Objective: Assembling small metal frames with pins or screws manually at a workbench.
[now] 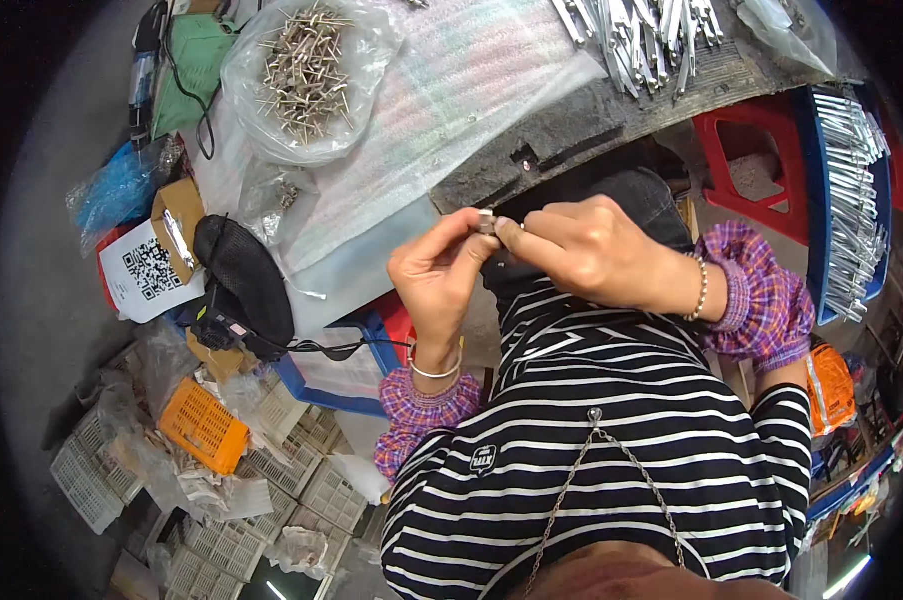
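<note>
Between the thumb and forefinger of my left hand [440, 275] is a small silvery metal piece [487, 221], held up over my lap near the table's front edge. My right hand [587, 252] meets it from the other side, its fingertips pinched together against the piece. Whether the right fingers hold a second small part cannot be made out. Beyond my left hand, a clear plastic bag [367, 50] lies open on the table with a heap of small metal pins [307, 75] in it. A smaller clear bag [269, 200] with a few metal bits lies nearer to me.
Long metal strips [652, 40] lie at the table's far right. A blue bin [820, 200] of similar strips stands right, beside a red stool [747, 160]. Left are a black mesh pouch [247, 270], a printed card [137, 275] and an orange basket [204, 425] on stacked crates [332, 497].
</note>
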Demonstrator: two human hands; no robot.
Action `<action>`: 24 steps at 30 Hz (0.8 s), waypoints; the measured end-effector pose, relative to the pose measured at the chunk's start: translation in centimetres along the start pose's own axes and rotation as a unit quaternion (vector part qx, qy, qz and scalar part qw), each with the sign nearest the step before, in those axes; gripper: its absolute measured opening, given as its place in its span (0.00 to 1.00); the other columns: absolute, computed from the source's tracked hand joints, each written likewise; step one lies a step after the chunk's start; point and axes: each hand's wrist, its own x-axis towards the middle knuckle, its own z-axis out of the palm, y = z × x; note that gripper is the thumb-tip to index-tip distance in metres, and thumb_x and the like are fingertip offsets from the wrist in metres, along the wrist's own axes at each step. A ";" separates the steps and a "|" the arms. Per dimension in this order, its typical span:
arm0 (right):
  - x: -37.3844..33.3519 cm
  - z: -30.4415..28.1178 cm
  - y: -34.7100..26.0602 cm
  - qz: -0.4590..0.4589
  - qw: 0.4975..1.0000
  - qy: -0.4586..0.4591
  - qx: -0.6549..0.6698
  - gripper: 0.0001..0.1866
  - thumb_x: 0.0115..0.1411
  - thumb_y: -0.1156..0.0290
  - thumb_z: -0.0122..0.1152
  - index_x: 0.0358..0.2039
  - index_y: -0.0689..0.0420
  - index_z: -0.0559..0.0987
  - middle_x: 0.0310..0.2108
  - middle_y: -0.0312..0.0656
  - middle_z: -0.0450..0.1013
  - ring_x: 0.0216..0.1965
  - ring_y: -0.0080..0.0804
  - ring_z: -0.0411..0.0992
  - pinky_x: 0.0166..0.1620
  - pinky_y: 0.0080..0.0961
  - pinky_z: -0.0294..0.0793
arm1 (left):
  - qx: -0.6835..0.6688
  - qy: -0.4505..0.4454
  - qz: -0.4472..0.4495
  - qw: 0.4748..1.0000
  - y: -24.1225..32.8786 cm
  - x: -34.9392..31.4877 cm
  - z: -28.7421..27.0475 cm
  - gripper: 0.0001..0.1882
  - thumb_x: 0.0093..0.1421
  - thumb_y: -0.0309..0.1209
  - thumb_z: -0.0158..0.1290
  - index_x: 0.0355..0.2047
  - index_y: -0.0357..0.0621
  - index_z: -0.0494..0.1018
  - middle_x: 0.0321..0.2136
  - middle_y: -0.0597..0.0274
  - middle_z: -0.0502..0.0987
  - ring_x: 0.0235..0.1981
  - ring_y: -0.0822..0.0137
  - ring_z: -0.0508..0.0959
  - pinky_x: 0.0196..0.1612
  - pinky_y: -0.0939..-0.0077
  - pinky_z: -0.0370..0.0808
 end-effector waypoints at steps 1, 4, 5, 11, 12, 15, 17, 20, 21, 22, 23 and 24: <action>0.4 -0.5 0.0 -0.013 0.999 -0.035 -0.027 0.14 0.45 0.79 0.56 0.36 0.64 0.73 0.19 0.39 0.68 0.19 0.33 0.70 0.19 0.27 0.69 | 0.000 -0.001 -0.001 1.000 0.3 0.1 0.0 0.10 0.49 0.14 0.54 0.35 0.29 0.75 0.27 0.61 0.77 0.27 0.76 0.75 0.32 0.86 0.72; 0.6 -0.3 0.6 0.004 0.999 -0.017 0.039 0.16 0.44 0.80 0.57 0.37 0.64 0.73 0.19 0.39 0.68 0.19 0.33 0.70 0.20 0.28 0.69 | 0.026 0.004 -0.025 0.999 0.7 0.6 0.2 0.11 0.50 0.14 0.55 0.35 0.29 0.74 0.27 0.61 0.77 0.27 0.77 0.74 0.30 0.88 0.71; 0.4 0.3 1.1 0.022 0.992 0.044 0.117 0.15 0.45 0.80 0.59 0.37 0.65 0.74 0.22 0.41 0.72 0.22 0.34 0.73 0.22 0.25 0.70 | 0.010 0.009 -0.022 1.000 0.6 0.7 0.5 0.10 0.50 0.14 0.54 0.35 0.29 0.74 0.27 0.62 0.76 0.26 0.78 0.74 0.29 0.88 0.70; -0.5 0.4 1.4 0.254 0.891 0.061 0.372 0.09 0.50 0.76 0.61 0.34 0.64 0.77 0.27 0.42 0.76 0.26 0.23 0.74 0.28 0.16 0.71 | 0.053 0.021 0.028 0.998 0.8 0.7 1.8 0.08 0.50 0.15 0.53 0.32 0.31 0.74 0.26 0.64 0.75 0.25 0.78 0.72 0.29 0.87 0.69; -0.8 0.5 1.4 0.295 0.842 0.080 0.445 0.08 0.51 0.76 0.60 0.33 0.63 0.77 0.25 0.41 0.76 0.25 0.20 0.74 0.28 0.16 0.71 | 0.093 0.009 0.059 0.994 0.9 0.8 2.0 0.08 0.50 0.16 0.53 0.32 0.32 0.74 0.25 0.64 0.75 0.25 0.77 0.73 0.29 0.86 0.69; -1.2 -0.3 1.4 0.321 0.837 0.037 0.442 0.08 0.53 0.77 0.60 0.34 0.66 0.77 0.28 0.37 0.75 0.30 0.15 0.70 0.33 0.13 0.69 | 0.117 -0.025 0.079 0.990 0.6 0.6 2.0 0.08 0.50 0.16 0.53 0.33 0.32 0.73 0.26 0.62 0.74 0.26 0.76 0.73 0.31 0.85 0.69; -1.4 -0.4 1.2 0.328 0.845 0.025 0.422 0.09 0.53 0.76 0.61 0.35 0.66 0.76 0.27 0.36 0.74 0.29 0.16 0.70 0.32 0.13 0.70 | 0.114 -0.043 0.085 0.989 0.7 0.5 2.1 0.08 0.52 0.16 0.52 0.34 0.31 0.72 0.27 0.65 0.72 0.28 0.78 0.72 0.32 0.87 0.69; -1.5 -0.1 0.8 0.313 0.837 0.053 0.446 0.11 0.52 0.75 0.60 0.37 0.63 0.76 0.26 0.38 0.75 0.27 0.16 0.72 0.29 0.14 0.70 | 0.110 -0.038 0.071 0.991 0.8 0.4 2.1 0.07 0.50 0.17 0.51 0.32 0.32 0.72 0.25 0.59 0.73 0.26 0.73 0.72 0.30 0.83 0.69; -1.6 0.0 0.7 0.309 0.845 0.040 0.435 0.13 0.51 0.75 0.61 0.38 0.62 0.75 0.26 0.38 0.75 0.27 0.17 0.72 0.29 0.15 0.70 | 0.068 -0.034 0.060 0.995 0.6 0.4 1.7 0.07 0.51 0.18 0.51 0.32 0.32 0.71 0.26 0.60 0.72 0.26 0.73 0.71 0.30 0.83 0.68; -1.4 -0.3 0.6 0.287 0.856 0.019 0.430 0.15 0.53 0.77 0.60 0.42 0.63 0.73 0.27 0.38 0.75 0.29 0.18 0.72 0.32 0.14 0.71 | 0.025 -0.030 0.047 0.998 0.9 0.5 1.4 0.06 0.52 0.19 0.51 0.33 0.32 0.71 0.27 0.61 0.71 0.26 0.74 0.70 0.29 0.83 0.68; -1.6 0.0 0.6 0.282 0.861 0.012 0.423 0.14 0.53 0.77 0.60 0.41 0.63 0.74 0.26 0.38 0.75 0.29 0.19 0.73 0.32 0.15 0.71 | 0.027 -0.031 0.045 0.998 1.4 0.8 0.6 0.05 0.54 0.20 0.51 0.32 0.32 0.70 0.28 0.62 0.69 0.26 0.76 0.69 0.29 0.85 0.66; -1.8 0.2 0.6 0.277 0.866 0.004 0.417 0.13 0.53 0.76 0.59 0.41 0.62 0.74 0.26 0.39 0.75 0.29 0.19 0.73 0.31 0.16 0.71 | 0.052 -0.022 0.069 0.996 1.9 1.0 -0.3 0.04 0.53 0.21 0.52 0.31 0.34 0.71 0.28 0.63 0.69 0.25 0.77 0.68 0.28 0.87 0.65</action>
